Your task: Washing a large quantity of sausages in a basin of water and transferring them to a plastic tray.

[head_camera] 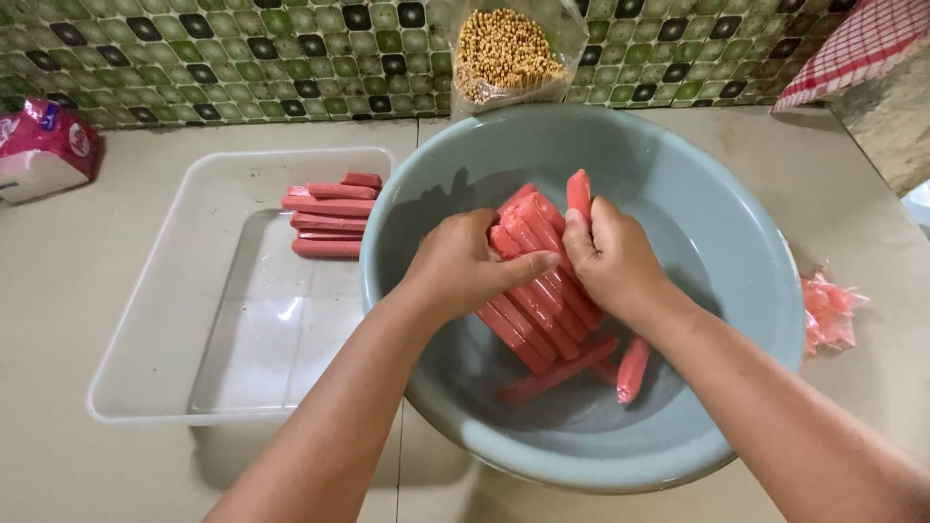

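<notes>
Tray (145,320) left of basin (736,232)

Both forearms were bare to the frame's lower edge — no sleeves, watch or bracelet showed. The left hand (463,266) and right hand (612,260) wore no gloves — fingernails short, unpainted.

Bright, even light; sharp picture, glare on the clear tray (281,310).

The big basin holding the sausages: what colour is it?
Pale grey-blue basin, plain, seen in the head view.
</notes>
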